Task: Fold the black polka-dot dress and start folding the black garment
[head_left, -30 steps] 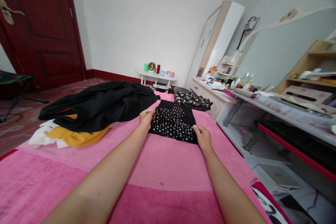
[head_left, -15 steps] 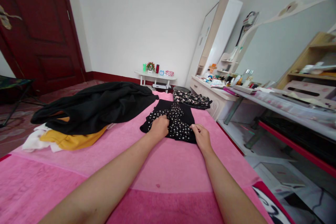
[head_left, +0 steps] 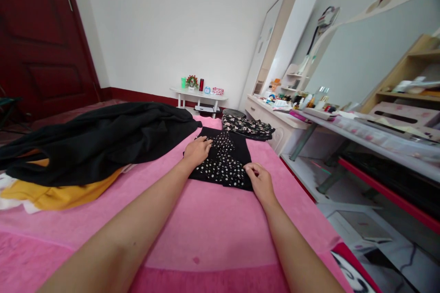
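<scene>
Dotted garment (head_left: 222,165): flat on pink bed (head_left: 213,219), long axis running away from the person. Left hand (head_left: 197,150) grip flat, pressing its left edge; right hand (head_left: 259,179) grip narrow, pinching the near right corner.

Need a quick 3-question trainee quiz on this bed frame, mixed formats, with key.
1. True or false: the left hand rests flat on the black white-dotted fabric garment.
2. The right hand is at the garment's: A) far edge B) near right corner C) middle.
3. Which colour lies under the large black cloth on the pink bed cover?

Key: 1 true; 2 B; 3 mustard yellow.
</scene>
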`<state>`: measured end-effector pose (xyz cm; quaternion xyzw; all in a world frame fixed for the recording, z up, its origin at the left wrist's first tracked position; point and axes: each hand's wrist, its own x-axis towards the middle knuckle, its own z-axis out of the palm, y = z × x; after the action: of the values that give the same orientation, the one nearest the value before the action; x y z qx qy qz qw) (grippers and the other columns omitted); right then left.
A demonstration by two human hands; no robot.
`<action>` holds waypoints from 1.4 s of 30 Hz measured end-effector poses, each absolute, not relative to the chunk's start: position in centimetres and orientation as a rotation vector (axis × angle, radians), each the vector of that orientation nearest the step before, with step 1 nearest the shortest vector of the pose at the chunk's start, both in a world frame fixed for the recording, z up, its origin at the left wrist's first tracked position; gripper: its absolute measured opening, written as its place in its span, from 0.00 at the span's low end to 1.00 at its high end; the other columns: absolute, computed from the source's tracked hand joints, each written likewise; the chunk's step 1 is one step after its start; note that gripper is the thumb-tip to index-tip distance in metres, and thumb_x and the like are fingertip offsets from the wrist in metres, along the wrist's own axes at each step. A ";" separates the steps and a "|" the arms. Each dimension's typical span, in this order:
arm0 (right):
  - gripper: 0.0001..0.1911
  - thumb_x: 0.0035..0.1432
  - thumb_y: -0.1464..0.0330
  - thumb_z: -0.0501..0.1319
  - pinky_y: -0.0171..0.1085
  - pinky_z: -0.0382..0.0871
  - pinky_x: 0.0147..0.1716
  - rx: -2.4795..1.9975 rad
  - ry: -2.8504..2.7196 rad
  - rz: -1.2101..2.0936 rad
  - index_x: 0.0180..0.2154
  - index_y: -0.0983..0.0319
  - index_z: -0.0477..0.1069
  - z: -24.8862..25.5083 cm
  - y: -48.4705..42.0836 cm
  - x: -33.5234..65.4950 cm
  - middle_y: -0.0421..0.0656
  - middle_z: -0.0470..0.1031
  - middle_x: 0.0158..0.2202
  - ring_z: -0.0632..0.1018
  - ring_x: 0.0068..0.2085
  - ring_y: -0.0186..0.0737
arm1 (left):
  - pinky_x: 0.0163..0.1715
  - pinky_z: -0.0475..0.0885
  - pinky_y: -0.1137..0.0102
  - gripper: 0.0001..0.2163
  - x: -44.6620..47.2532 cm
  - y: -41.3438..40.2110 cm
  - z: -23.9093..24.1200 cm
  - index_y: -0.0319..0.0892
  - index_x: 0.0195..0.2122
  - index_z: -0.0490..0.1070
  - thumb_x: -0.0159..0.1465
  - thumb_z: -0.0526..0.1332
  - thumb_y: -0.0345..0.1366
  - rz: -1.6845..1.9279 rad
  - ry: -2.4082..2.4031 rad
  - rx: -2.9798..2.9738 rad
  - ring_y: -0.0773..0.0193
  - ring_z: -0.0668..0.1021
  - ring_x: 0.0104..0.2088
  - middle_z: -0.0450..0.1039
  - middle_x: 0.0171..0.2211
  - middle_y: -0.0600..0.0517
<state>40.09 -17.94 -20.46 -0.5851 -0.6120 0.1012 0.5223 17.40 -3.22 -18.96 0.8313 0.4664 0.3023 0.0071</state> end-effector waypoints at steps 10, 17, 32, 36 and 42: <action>0.11 0.52 0.69 0.55 0.38 0.65 0.34 -1.551 -1.760 -0.023 0.28 0.57 0.77 -14.6 -13.4 34.4 0.42 0.78 0.32 0.76 0.33 0.42 | 0.45 0.65 0.61 0.09 17.2 -4.8 -18.2 0.45 0.36 0.76 0.63 0.56 0.33 1.163 1.274 2.787 0.55 0.71 0.44 0.72 0.38 0.47; 0.06 0.43 0.72 0.61 0.37 0.68 0.30 -1.477 -1.804 0.404 0.24 0.58 0.76 -16.3 -7.4 33.1 0.39 0.77 0.23 0.76 0.27 0.40 | 0.39 0.65 0.64 0.08 17.4 -4.8 -18.2 0.46 0.35 0.76 0.62 0.56 0.32 1.028 1.304 2.793 0.57 0.72 0.39 0.72 0.34 0.49; 0.08 0.52 0.69 0.58 0.45 0.60 0.55 -1.322 -1.437 0.034 0.31 0.59 0.77 -17.3 -7.3 36.4 0.46 0.70 0.49 0.70 0.52 0.46 | 0.54 0.63 0.59 0.16 18.0 -4.6 -18.7 0.47 0.49 0.71 0.61 0.56 0.30 1.078 1.291 2.818 0.54 0.65 0.56 0.64 0.56 0.47; 0.09 0.52 0.61 0.61 0.47 0.60 0.53 -1.409 -1.535 0.096 0.31 0.56 0.78 -17.3 -7.2 36.1 0.44 0.71 0.49 0.70 0.51 0.48 | 0.54 0.63 0.58 0.12 17.8 -4.6 -18.5 0.46 0.42 0.76 0.60 0.57 0.30 1.110 1.244 2.842 0.54 0.65 0.56 0.64 0.54 0.47; 0.07 0.50 0.67 0.61 0.39 0.67 0.41 -1.627 -1.622 0.117 0.24 0.60 0.76 -16.8 -7.0 38.0 0.42 0.77 0.33 0.76 0.37 0.41 | 0.58 0.59 0.58 0.19 17.9 -4.6 -18.7 0.44 0.55 0.66 0.61 0.57 0.31 1.078 1.340 2.814 0.54 0.63 0.59 0.61 0.60 0.47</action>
<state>37.99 -7.01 -16.83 -0.6456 -0.6436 0.0464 0.4084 17.85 -4.63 -18.68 0.8506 0.4052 0.3260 -0.0780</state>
